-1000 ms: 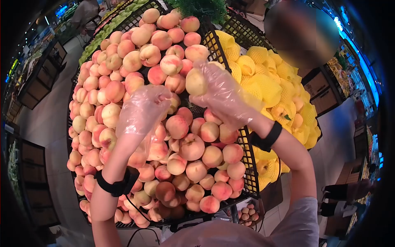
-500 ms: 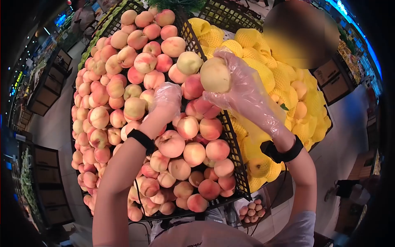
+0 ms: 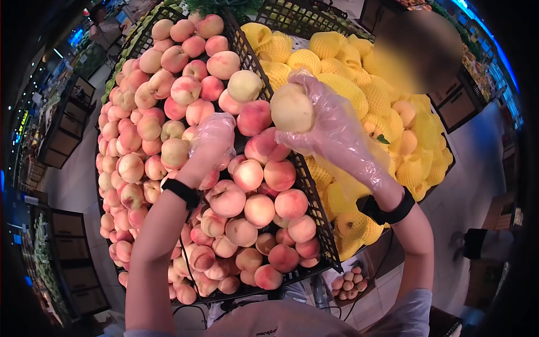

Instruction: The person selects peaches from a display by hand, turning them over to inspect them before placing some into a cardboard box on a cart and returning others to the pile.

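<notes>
My right hand (image 3: 337,126), in a clear plastic glove, is closed around a pale cream peach (image 3: 292,108), its thumb below and fingers above. It holds the peach over the divider between the loose peaches and the yellow-netted fruit (image 3: 351,90). My left hand (image 3: 216,137), also gloved, rests low among the loose peaches with its fingers curled. Its fingertips are hidden, so whatever they grip does not show. Just right of it lies a deep red peach (image 3: 254,117), with a pale yellow-green peach (image 3: 245,86) beyond.
A black slatted crate edge (image 3: 314,194) separates the two heaps. Several peaches sit in a small box (image 3: 349,283) below the stand. Someone's blurred head (image 3: 418,50) is at the far right corner. Wooden display cabinets (image 3: 67,135) line the left aisle.
The view has shifted slightly, moving the peach heap leftward in the picture. My right hand still holds the pale peach, now a little farther from the red one. My left hand stays among the peaches.
</notes>
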Motion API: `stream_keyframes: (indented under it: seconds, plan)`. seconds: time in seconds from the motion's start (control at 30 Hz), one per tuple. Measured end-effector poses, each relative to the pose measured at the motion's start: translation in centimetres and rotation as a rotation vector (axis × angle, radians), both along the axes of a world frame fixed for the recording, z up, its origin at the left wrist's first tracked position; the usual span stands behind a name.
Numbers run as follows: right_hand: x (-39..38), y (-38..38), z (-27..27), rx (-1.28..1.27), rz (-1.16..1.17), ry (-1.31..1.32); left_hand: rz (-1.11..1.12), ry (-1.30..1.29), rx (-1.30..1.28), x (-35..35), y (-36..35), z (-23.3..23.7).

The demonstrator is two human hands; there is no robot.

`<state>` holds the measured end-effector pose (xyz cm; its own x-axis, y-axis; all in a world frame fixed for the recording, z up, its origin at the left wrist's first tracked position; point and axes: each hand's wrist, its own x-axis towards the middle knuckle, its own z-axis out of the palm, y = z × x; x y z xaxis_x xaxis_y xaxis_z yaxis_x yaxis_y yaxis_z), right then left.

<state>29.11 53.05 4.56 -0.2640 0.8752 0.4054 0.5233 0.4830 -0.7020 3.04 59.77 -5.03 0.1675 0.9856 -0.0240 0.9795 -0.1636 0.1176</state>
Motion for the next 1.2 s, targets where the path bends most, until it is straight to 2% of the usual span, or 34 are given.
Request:
stream_keyframes:
  seconds: [0.03, 0.1, 0.17, 0.23, 0.3, 0.33, 0.43, 0.47, 0.53, 0.57, 0.6, 0.63, 0.7, 0.73, 0.8, 0.93, 0.97, 1.03, 1.13, 1.2]
  plan:
    - [-0.2, -0.1, 0.3, -0.008, 0.001, -0.023, 0.012, -0.082, 0.044, -0.4, 0.0, 0.4]
    - [-0.7, -0.3, 1.1, -0.028, 0.005, -0.068, -0.029, -0.035, 0.106, -0.5, -0.7, 5.6]
    - [-1.8, -0.4, 1.9, -0.03, 0.057, -0.066, 0.102, -0.319, -0.053, -1.6, -3.7, 12.5]
    - [-3.5, -0.1, 2.3, 0.049, 0.118, -0.09, 0.155, -0.571, 0.054, -5.1, -5.1, 13.4]
    - [-5.7, 1.1, 0.9, 0.201, 0.183, -0.14, 0.205, -0.97, 0.025, -7.1, -7.8, 14.8]
    - [-6.8, 2.1, 0.2, 0.193, 0.249, -0.175, 0.225, -1.169, 0.008, -7.9, -9.0, 15.2]
    - [-11.0, 4.6, -3.3, 0.26, 0.315, -0.346, 0.263, -1.288, 0.045, -10.1, -11.8, 14.8]
    - [-11.9, 5.0, -3.8, 0.284, 0.336, -0.404, 0.205, -1.259, -0.045, -11.6, -11.8, 14.5]
    - [-13.1, 5.4, -4.5, 0.071, 0.369, -0.198, 0.22, -1.389, 0.038, -11.4, -14.5, 13.8]
    - [-13.8, 5.5, -4.8, -0.041, 0.384, -0.093, 0.354, -1.388, 0.047, -10.7, -15.8, 14.3]
    - [-14.5, 5.9, -5.8, -0.022, 0.369, -0.189, 0.487, -1.39, 0.056, -10.0, -17.0, 14.9]
    - [-15.2, 6.3, -6.8, -0.001, 0.356, -0.285, 0.431, -1.395, 0.043, -10.2, -17.3, 15.0]
    - [-16.3, 8.3, -9.5, 0.311, 0.255, -0.874, 0.32, -1.404, 0.007, -10.6, -17.8, 14.8]
    - [-16.4, 8.1, -9.6, 0.321, 0.277, -0.834, 0.414, -1.424, 0.026, -10.6, -18.0, 14.5]
    - [-15.6, 7.8, -9.6, 0.341, 0.314, -0.757, 0.423, -1.455, 0.03, -10.9, -18.2, 13.8]
    - [-14.3, 7.6, -7.9, 0.356, 0.265, -0.798, 0.283, -1.67, 0.04, -11.2, -20.8, 12.2]
    - [-14.0, 7.0, -7.0, 0.323, 0.252, -0.757, 0.32, -1.571, -0.039, -11.4, -19.8, 11.9]
    - [-12.4, 3.2, -1.9, 0.157, 0.241, -0.486, 0.381, -1.368, -0.203, -11.2, -17.2, 11.7]
    - [-9.6, -1.7, 2.9, -0.176, 0.426, -0.116, 0.355, -1.377, -0.229, -8.7, -17.5, 11.7]
    - [-7.9, -5.4, 4.0, -0.408, 0.437, -0.014, 0.32, -1.383, -0.278, -6.1, -18.2, 11.6]
